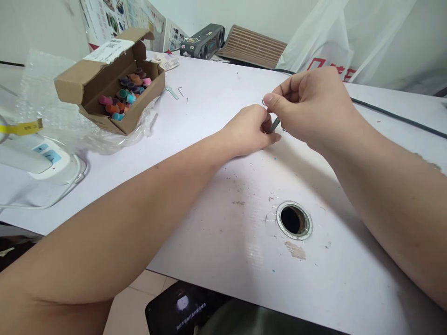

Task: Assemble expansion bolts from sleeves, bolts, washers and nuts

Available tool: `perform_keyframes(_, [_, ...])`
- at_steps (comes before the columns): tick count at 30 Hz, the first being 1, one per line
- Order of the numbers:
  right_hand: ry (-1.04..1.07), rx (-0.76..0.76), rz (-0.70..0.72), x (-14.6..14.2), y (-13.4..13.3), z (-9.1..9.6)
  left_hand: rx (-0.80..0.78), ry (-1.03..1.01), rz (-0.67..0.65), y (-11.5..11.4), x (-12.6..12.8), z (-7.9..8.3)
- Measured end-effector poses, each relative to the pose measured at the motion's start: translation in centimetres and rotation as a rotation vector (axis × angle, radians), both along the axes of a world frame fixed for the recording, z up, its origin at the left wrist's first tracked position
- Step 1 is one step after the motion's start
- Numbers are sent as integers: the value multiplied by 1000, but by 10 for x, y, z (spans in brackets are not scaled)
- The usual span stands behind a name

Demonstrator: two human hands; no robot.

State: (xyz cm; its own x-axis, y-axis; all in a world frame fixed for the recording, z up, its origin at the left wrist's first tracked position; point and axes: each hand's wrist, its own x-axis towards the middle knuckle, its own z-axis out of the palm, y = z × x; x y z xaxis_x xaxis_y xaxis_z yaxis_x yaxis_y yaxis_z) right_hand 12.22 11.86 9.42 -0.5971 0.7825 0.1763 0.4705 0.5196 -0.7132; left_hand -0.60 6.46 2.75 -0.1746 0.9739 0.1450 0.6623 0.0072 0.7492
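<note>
Both my hands meet over the middle of the white table point(209, 232). My left hand point(249, 130) is curled closed, its fingertips on a small grey metal piece point(274, 124). My right hand point(310, 104) pinches the same piece from above with thumb and forefinger, and a thin wire loop shows at the fingertips. Most of the piece is hidden between the fingers.
An open cardboard box point(104, 79) of small coloured caps sits on bubble wrap at the far left. A white device point(35, 156) with a cord lies at the left edge. A round cable hole point(294, 220) is near the front. A black cable point(398, 116) runs along the right. Small metal bits point(172, 93) lie beside the box.
</note>
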Motion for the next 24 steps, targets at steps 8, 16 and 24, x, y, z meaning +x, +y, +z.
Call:
perform_keyframes(8, [-71,244,-30,-3,4,2,-12,34,19,-1,2,1])
perform_keyframes(16, [26,126,-71,-2,3,-7,13,110,72,-3,18,2])
perform_keyframes(24, [39,9,-186,-2,11,-20,5,207,93,-6,27,7])
